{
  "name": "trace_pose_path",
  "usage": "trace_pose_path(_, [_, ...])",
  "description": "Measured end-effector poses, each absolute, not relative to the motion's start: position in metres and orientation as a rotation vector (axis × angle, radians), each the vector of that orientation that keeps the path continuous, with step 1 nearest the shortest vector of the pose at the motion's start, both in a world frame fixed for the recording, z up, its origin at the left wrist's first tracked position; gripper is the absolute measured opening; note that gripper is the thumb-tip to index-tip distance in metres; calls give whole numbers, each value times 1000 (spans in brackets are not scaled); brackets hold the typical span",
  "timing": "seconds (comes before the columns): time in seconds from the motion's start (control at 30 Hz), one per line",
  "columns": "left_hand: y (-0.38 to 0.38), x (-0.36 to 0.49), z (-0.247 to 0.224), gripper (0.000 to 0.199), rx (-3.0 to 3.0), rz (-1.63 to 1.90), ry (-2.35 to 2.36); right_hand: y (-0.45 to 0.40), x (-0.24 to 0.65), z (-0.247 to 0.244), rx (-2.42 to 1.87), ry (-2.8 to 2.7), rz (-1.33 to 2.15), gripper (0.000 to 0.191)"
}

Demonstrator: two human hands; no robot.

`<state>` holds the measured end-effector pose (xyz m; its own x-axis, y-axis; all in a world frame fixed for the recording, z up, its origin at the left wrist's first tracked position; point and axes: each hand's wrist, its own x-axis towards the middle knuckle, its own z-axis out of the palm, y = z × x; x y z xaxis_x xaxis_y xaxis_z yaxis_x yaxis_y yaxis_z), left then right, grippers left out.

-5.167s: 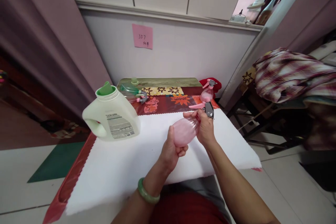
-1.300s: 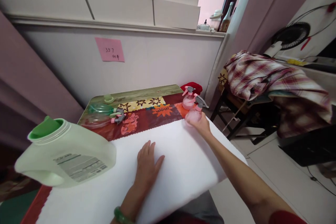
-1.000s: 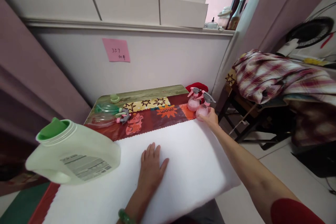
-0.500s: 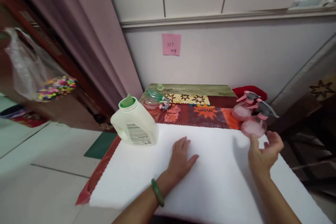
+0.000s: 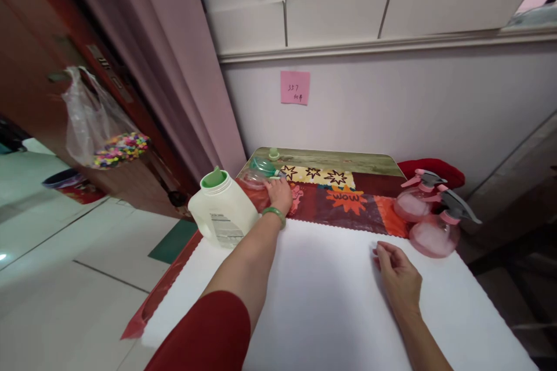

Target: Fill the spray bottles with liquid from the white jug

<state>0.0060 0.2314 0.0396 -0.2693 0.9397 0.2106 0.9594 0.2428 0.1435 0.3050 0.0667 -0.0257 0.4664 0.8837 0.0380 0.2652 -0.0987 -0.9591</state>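
My left hand [image 5: 279, 194], with a green bangle at the wrist, reaches to the far left of the table. Its fingers close over the trigger head of a clear pink spray bottle [image 5: 253, 179] lying on its side; the head is hidden beneath them. Just behind lies a green spray bottle [image 5: 263, 167]. Above the white sheet [image 5: 331, 295], my right hand [image 5: 399, 278] has its fingers curled and the thumb near the index tip, with nothing visible in it. To its right stand two pink spray bottles with grey trigger heads, a front one [image 5: 435, 235] and a rear one [image 5: 413, 202].
A whitish jug [image 5: 224, 208] with a green spout stands left of my forearm. At the back edge sits a small green cap [image 5: 274, 154]. A wall rises behind, bearing a pink note [image 5: 295, 87]. On the left door hangs a bag of colourful pieces [image 5: 122, 149].
My left hand has moved from the white sheet forward and left onto the lying pink spray bottle. My right hand has drawn back and left from the upright front spray bottle.
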Motion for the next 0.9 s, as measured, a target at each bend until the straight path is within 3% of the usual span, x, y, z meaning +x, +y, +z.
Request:
trace_pose_path(0.3, [252, -21, 27, 39, -1904, -394, -2359, 72, 303, -26, -1746, -1093, 690, 43])
trace_pose_path(0.53, [249, -4, 30, 38, -2039, -739, -2319, 72, 303, -21, -1786, -1090, 703, 45])
trace_pose_path(0.73, [227, 48, 61, 40, -2263, -1129, -2066, 72, 306, -25, -1791, -1089, 696, 41])
trace_pose_path(0.9, [174, 111, 108, 25, -2557, -1141, -1848, 67, 303, -26, -1696, -1113, 660, 47])
